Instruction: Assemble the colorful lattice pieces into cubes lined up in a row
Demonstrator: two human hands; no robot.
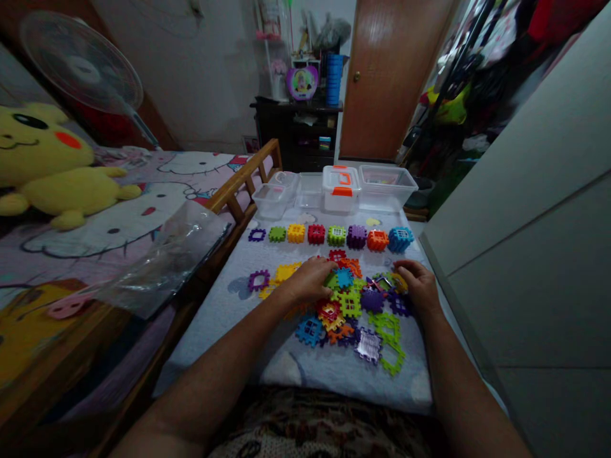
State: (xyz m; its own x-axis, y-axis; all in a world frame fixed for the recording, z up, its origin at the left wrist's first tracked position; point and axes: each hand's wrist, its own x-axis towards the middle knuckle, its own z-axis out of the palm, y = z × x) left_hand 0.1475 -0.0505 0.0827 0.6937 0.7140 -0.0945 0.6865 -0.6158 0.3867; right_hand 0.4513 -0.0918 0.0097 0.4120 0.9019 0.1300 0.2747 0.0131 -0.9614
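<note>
A loose pile of colourful plastic interlocking tiles lies on the table before me. My left hand [312, 280] reaches into its left side, with thumb and fingers around a green tile [331, 280]. Close to it are a blue tile [344, 278], a lime-green tile [350, 305] and red tiles [329, 310]. My right hand [421, 286] is at the pile's right edge, fingers apart and slightly bent beside a yellow tile [400, 284]. Between the hands sits a purple tile [373, 301]. A shiny purple tile [368, 345] lies nearest me.
Behind the pile runs a row of tile stacks sorted by colour, from a purple tile [256, 235] to a blue stack [400, 239]. Clear plastic bins [387, 186] and a lidded box [340, 191] line the far edge. A wooden bed rail [245, 178] borders the left.
</note>
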